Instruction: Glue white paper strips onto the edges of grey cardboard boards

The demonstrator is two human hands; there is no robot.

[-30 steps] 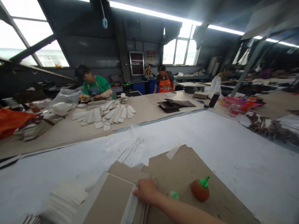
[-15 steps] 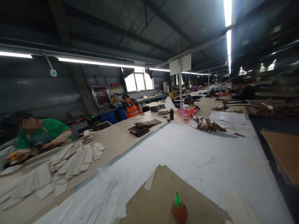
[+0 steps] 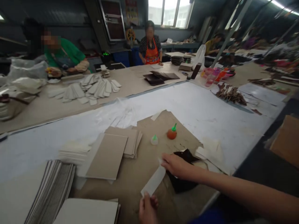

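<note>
A white paper strip [image 3: 154, 181] is stretched between my two hands over the brown board covering the table. My left hand [image 3: 147, 207] pinches its near end, low in the view. The far end is in the fingers of my right hand [image 3: 174, 165], whose forearm comes in from the right. Beneath and beside the right hand lies dark brown fabric or leather [image 3: 183, 183], partly hidden by that hand. Beyond the hands stand an orange squeeze bottle [image 3: 171, 134] with a green nozzle and a small whitish bottle [image 3: 154, 140] with a green tip.
To the left lie grey-beige boards [image 3: 108, 155], a stack of thin dark-edged sheets [image 3: 52, 186] and a pale board [image 3: 87, 213]. White scraps [image 3: 210, 152] are at the right. Across the table are a person in green [image 3: 72, 53], a person in an orange apron [image 3: 151, 51] and pale cut pieces [image 3: 93, 87].
My view has tilted down and closer to the table. Both hands, the paper strip, the whitish bottle and the board stacks now show; the orange bottle appears higher in the picture.
</note>
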